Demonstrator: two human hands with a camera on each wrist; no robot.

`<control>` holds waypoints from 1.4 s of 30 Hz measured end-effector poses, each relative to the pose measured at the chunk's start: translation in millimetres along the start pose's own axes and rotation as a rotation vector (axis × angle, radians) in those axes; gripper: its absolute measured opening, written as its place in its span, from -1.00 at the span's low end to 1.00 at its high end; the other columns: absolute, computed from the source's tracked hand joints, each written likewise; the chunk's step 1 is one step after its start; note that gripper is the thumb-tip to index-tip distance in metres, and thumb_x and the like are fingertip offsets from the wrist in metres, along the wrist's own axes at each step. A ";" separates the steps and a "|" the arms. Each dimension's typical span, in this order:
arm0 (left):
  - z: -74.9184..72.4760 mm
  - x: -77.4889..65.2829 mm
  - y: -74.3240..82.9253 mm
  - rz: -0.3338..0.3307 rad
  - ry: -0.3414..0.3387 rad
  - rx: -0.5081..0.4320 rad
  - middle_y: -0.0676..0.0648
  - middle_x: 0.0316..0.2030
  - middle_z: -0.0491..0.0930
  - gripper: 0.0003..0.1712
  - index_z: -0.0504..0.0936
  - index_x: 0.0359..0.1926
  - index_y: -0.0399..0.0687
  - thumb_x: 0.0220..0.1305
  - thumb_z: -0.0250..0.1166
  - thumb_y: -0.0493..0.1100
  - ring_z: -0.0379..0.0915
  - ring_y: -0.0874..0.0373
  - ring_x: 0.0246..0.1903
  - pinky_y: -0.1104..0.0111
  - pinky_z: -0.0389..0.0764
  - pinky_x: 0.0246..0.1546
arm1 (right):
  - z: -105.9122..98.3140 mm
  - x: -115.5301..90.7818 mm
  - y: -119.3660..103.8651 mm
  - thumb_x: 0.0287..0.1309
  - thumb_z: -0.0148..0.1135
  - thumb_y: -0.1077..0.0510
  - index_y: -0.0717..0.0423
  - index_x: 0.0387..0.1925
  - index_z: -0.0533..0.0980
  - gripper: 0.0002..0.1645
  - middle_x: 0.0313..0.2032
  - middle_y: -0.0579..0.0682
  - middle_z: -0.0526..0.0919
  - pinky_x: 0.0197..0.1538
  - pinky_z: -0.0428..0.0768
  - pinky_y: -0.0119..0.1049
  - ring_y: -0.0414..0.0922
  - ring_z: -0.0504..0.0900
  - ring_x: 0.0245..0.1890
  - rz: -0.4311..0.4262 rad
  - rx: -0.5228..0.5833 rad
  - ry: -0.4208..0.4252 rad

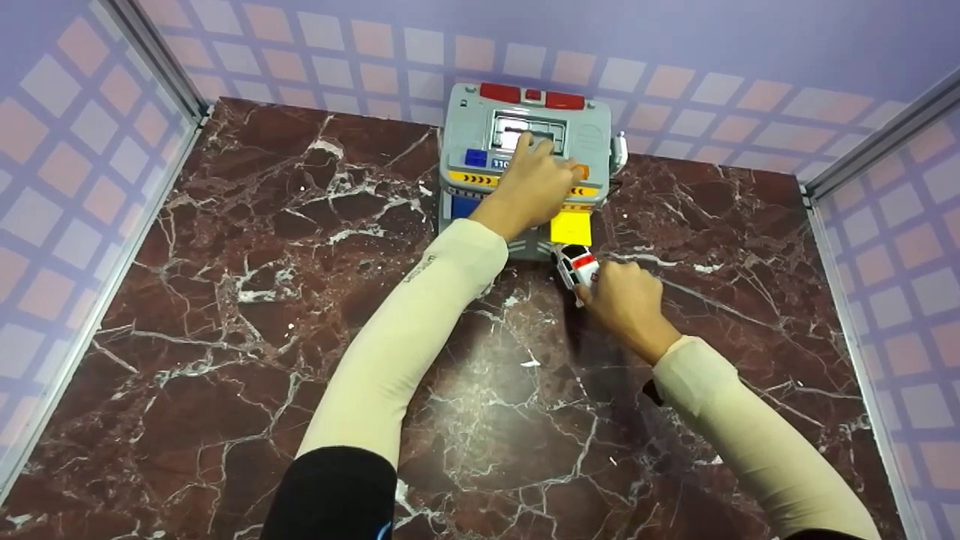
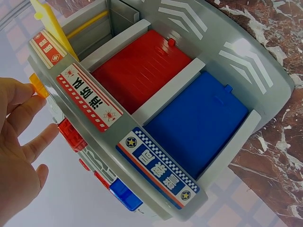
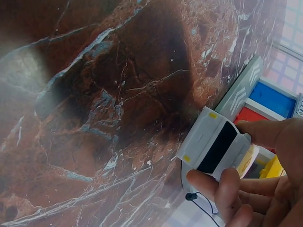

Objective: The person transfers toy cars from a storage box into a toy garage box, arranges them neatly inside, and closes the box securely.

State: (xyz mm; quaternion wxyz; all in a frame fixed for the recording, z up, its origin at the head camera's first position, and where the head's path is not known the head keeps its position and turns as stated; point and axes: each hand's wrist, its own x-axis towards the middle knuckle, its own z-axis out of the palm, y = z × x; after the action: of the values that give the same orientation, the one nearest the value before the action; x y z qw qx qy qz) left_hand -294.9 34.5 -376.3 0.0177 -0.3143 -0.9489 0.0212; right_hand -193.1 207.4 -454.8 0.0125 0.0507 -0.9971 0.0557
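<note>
My left hand [image 1: 536,184] lies over the top of a grey toy parking garage [image 1: 592,124]. Its fingertips touch the orange button [image 2: 39,86] at the roof edge, and another finger reaches the red button [image 2: 72,135]. The yellow door [image 1: 571,227] of the garage stands raised, while the red door [image 2: 142,68] and blue door [image 2: 199,123] are down. A white toy car [image 1: 577,264] with a red stripe is gripped between thumb and fingers of my right hand [image 1: 626,300], its front pointing at the bay under the yellow door.
The garage stands on a dark red marbled tabletop [image 1: 225,337], close against the checked back wall [image 1: 420,52]. A white handset-like part [image 1: 619,150] sticks out from its right side. Framed side panels border the table left and right.
</note>
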 end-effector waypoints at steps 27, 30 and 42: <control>-2.6 -0.1 0.1 0.010 -0.033 -0.010 0.06 0.41 0.39 -0.48 0.41 0.41 0.14 0.47 0.06 -0.17 0.22 -0.12 0.38 -0.11 0.01 0.42 | 15.4 15.4 -5.2 0.09 0.36 -0.22 0.22 -0.68 0.50 -0.39 -0.45 0.40 0.67 -0.42 0.58 0.24 0.32 0.67 -0.45 0.022 0.005 0.000; -1.8 -0.2 0.4 0.010 -0.025 -0.008 0.06 0.40 0.40 -0.49 0.42 0.40 0.14 0.48 0.05 -0.17 0.24 -0.12 0.37 -0.11 0.02 0.42 | 16.8 16.9 -7.5 0.09 0.37 -0.23 0.26 -0.63 0.55 -0.39 -0.42 0.42 0.68 -0.40 0.59 0.26 0.32 0.68 -0.43 0.030 0.004 0.008; -0.5 -1.2 -0.6 0.007 -0.007 0.006 0.04 0.37 0.45 -0.54 0.49 0.34 0.12 0.50 0.01 -0.19 0.27 -0.13 0.33 -0.09 0.07 0.38 | 23.8 19.5 -11.9 0.09 0.38 -0.24 0.31 -0.52 0.60 -0.38 -0.47 0.40 0.67 -0.48 0.58 0.22 0.31 0.67 -0.48 -0.007 -0.013 0.076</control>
State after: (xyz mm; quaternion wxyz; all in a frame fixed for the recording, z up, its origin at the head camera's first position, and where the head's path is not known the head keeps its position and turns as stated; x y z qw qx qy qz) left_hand -294.3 33.3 -375.7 0.0154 -0.3173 -0.9479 0.0249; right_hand -211.7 191.1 -476.6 0.0507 0.0520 -0.9960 0.0513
